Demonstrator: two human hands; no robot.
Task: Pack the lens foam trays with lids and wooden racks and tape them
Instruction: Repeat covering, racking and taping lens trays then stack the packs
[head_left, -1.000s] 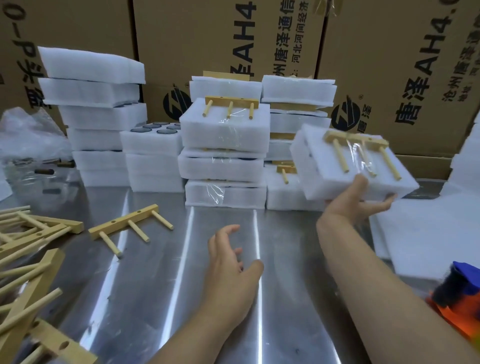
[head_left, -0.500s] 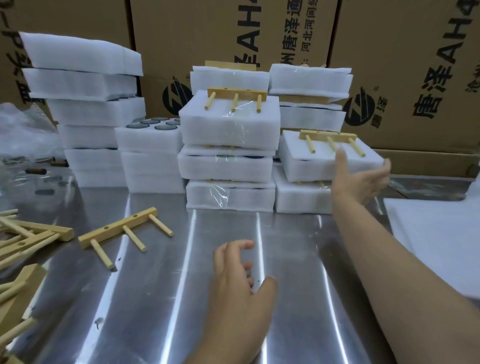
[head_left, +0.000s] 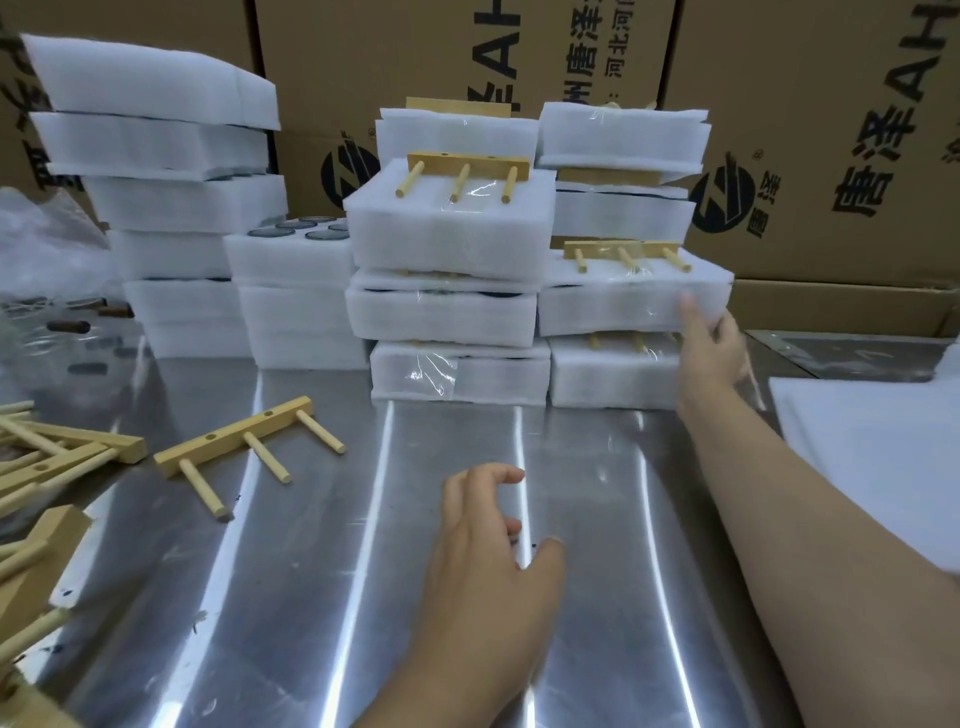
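Touching taped foam pack (head_left: 613, 299), right hand (head_left: 714, 353), fingertips (head_left: 689, 304) blurred; leftmost racks (head_left: 47, 462) cropped.

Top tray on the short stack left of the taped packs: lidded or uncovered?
Uncovered. The foam tray shows dark round lenses exposed on top; no lid, wooden rack or tape on it.

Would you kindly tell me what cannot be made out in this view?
Head view:
- Lenses in the taped pack: hidden by its foam lid.
- Right hand: motion-blurred against that pack, so its grip is unclear.
- Rack pile: cut off by the left edge.
- Carton print: cut off by the top edge.
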